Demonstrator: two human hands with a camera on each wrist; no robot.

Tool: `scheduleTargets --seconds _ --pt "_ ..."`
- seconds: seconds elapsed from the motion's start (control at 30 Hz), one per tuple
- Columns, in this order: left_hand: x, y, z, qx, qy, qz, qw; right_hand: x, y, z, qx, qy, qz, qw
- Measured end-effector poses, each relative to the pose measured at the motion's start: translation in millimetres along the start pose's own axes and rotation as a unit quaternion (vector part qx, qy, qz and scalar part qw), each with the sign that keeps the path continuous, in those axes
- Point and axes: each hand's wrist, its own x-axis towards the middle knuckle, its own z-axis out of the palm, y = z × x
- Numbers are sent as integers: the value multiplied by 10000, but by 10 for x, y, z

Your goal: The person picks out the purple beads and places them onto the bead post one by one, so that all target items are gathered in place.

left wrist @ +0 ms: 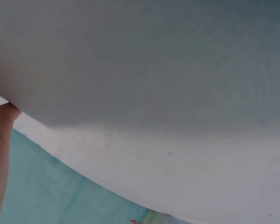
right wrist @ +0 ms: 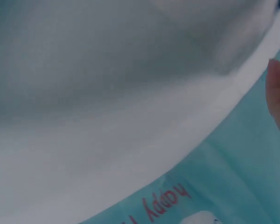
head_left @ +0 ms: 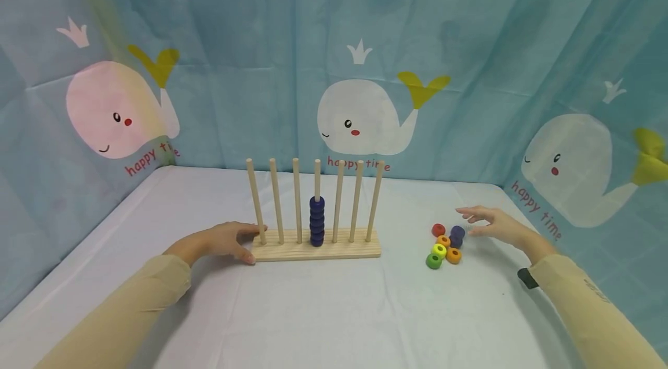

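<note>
A wooden peg stand (head_left: 339, 251) with several upright pegs sits in the middle of the head view. Dark blue ring beads (head_left: 316, 221) are stacked on its middle peg. At the stand's left end, my left hand (head_left: 224, 238) grips the base, thumb at the front and fingers behind. My right hand (head_left: 498, 227) hovers just right of a loose bead group, fingers extended and holding nothing. In that group lie dark blue beads (head_left: 456, 240), a red bead (head_left: 438, 230), orange beads (head_left: 454, 256), a yellow bead (head_left: 439, 250) and a green bead (head_left: 434, 261). Both wrist views mostly show tabletop.
A white-covered table (head_left: 313, 311) carries everything. Behind and at the sides hangs a blue curtain (head_left: 250, 67) printed with whales. Below the right sleeve (head_left: 579, 293) a small black object (head_left: 527, 278) shows at the wrist.
</note>
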Motion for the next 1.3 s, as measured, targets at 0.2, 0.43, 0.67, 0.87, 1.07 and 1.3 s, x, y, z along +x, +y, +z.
scheduleTargets --seconds 0.2,0.43,0.67,0.87,1.07,1.3 --pt "-9 18 4 -51 -15 -37 10000 23 165 22 88 -383 261 9989" --pt "-18 26 6 -107 21 -111 9999 110 199 30 308 -818 696 9937" --pt "-20 20 10 -56 2 -81 10000 203 147 56 141 -1121 997 9886" --pt "-29 35 3 -18 22 -93 10000 247 155 62 -15 -1112 1154 9871" --pt "-35 44 -1 45 28 -58 10000 245 127 69 2 -1054 1261 9864" --pt "-28 41 4 85 48 -24 9999 219 108 74 51 -982 1165 9883"
